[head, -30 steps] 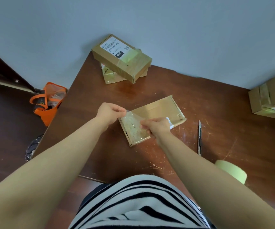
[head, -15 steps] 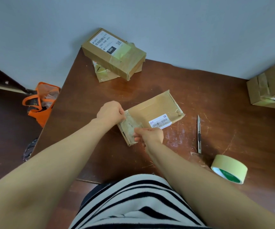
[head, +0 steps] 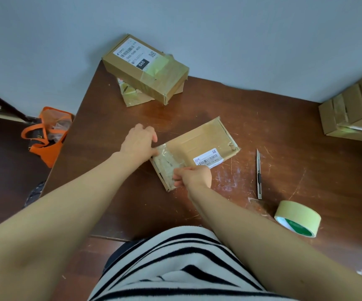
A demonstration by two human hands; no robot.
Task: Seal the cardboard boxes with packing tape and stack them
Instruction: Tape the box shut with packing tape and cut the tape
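On the brown table a flat box lies in the middle. The left hand grips its near end. The right hand pinches the tape stuck there. A roll sits nearby.

Centre of dark wooden table: flat brown cardboard box. Slim metal utility knife just right of it; pale green tape roll nearer, right of the knife. Far-left corner: large labelled cardboard box on a smaller taped cardboard box. Right edge: stacked cardboard cartons. Floor, left of table: orange fabric bag.
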